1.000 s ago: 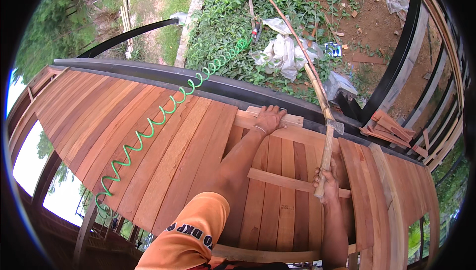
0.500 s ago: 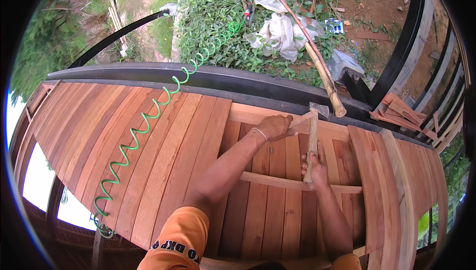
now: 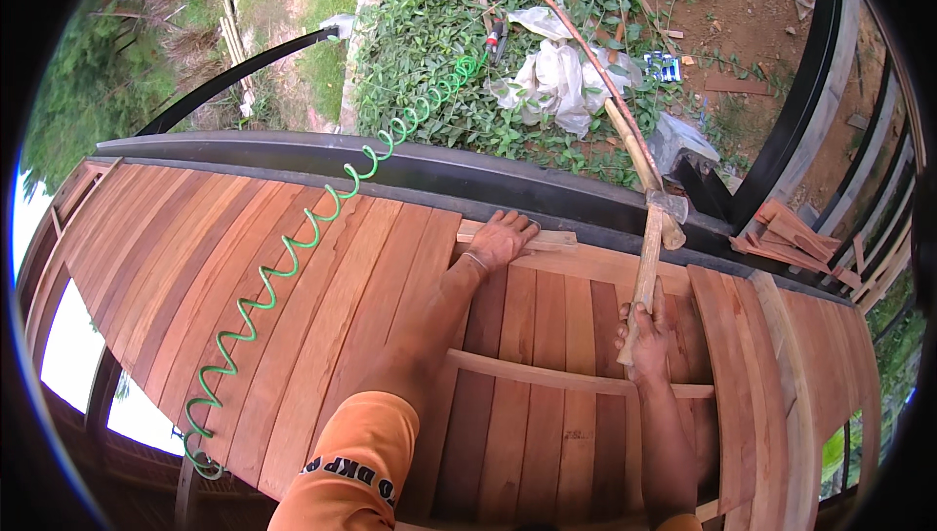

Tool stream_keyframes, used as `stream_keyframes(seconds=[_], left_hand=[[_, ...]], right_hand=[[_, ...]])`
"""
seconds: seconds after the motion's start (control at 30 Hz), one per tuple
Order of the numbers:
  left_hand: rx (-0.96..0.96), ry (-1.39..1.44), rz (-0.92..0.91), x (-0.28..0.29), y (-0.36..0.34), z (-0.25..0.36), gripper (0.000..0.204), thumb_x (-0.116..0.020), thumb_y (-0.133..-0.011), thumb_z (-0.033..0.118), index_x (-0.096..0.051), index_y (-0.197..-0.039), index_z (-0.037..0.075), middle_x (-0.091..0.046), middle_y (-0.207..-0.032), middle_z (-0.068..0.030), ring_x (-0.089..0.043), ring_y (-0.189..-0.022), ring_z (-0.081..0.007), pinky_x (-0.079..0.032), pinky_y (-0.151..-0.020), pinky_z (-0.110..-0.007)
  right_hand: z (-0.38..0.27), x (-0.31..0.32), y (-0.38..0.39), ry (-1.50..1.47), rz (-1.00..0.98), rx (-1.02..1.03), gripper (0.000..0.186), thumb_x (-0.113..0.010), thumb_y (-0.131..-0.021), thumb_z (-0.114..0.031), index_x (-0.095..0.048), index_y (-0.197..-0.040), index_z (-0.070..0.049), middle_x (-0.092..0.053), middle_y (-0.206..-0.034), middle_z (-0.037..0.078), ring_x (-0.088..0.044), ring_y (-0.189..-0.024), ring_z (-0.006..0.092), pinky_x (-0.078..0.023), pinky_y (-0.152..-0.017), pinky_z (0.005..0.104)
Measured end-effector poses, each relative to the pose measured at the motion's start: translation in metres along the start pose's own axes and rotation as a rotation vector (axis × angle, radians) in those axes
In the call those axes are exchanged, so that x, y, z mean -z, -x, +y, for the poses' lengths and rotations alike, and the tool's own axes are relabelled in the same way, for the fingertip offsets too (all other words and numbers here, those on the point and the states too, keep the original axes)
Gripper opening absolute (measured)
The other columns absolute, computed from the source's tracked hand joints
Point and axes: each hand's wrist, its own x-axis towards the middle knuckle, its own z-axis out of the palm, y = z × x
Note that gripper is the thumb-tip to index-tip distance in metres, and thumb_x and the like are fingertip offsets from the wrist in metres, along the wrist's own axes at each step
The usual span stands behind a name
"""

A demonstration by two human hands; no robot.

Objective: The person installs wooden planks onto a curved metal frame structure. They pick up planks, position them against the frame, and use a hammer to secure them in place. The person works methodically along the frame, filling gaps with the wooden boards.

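Note:
My left hand point(image 3: 502, 237) is closed over a short wooden strip point(image 3: 551, 240), which lies along the far rail of an opening in the planked surface. The strip's pale end sticks out to the right of my fingers. In my right hand point(image 3: 645, 336) is a hatchet, its wooden handle point(image 3: 646, 272) gripped near the lower end. The flared grey hatchet head point(image 3: 670, 206) points away from me, above the far edge and in front of a wooden pole. A thin crosspiece point(image 3: 537, 371) spans the opening nearer to me, with boards lower down behind it.
Reddish planks point(image 3: 322, 306) cover the left, with a coiled green air hose point(image 3: 256, 303) across them. A black metal beam point(image 3: 410, 184) runs along the far edge. A long pole point(image 3: 634, 145) leans there. Wood offcuts point(image 3: 791, 236) sit at right; white plastic sheeting point(image 3: 551, 82) lies among plants below.
My left hand has moved left, and the strip, angled before, now lies along the far rail. My right hand has carried the hatchet right, clear of the strip.

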Motion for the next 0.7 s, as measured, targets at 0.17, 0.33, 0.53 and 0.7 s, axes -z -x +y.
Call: stream_keyframes(seconds=[0.17,0.33,0.53,0.7], left_hand=[[0.072,0.062,0.002,-0.001,-0.006,-0.001,0.058,-0.062,-0.093,0.051,-0.057,-0.134,0.010,-0.059,-0.122,-0.0098,-0.053,-0.120,-0.0287,-0.044,-0.098,-0.044],[0.060,0.033,0.037,0.000,-0.010,0.002,0.060,-0.060,-0.095,0.051,-0.055,-0.139,0.010,-0.058,-0.124,-0.0091,-0.052,-0.121,-0.0279,-0.044,-0.098,-0.046],[0.118,0.001,-0.065,-0.018,-0.006,-0.005,0.059,-0.059,-0.097,0.049,-0.053,-0.145,0.015,-0.058,-0.127,-0.0058,-0.050,-0.124,-0.0258,-0.042,-0.098,-0.046],[0.108,-0.009,-0.157,-0.017,-0.005,-0.005,0.057,-0.059,-0.096,0.048,-0.054,-0.142,0.016,-0.058,-0.131,-0.0038,-0.050,-0.125,-0.0253,-0.042,-0.098,-0.046]], right_hand=[[0.015,0.002,-0.002,0.012,-0.053,-0.116,0.071,-0.053,-0.105,-0.021,-0.015,-0.164,-0.028,-0.057,-0.096,0.005,-0.052,-0.064,0.0111,-0.048,-0.053,0.0262],[0.042,0.012,-0.007,0.043,-0.090,-0.140,0.073,-0.054,-0.105,-0.022,-0.012,-0.165,-0.025,-0.058,-0.095,0.005,-0.053,-0.064,0.0117,-0.048,-0.053,0.0266],[0.045,0.012,-0.007,-0.009,-0.076,-0.206,0.075,-0.056,-0.104,-0.022,-0.011,-0.165,-0.025,-0.058,-0.095,0.005,-0.055,-0.065,0.0119,-0.049,-0.053,0.0273],[0.033,0.015,-0.006,-0.015,-0.131,-0.236,0.074,-0.057,-0.104,-0.022,-0.014,-0.165,-0.028,-0.058,-0.096,0.005,-0.053,-0.067,0.0116,-0.048,-0.054,0.0263]])
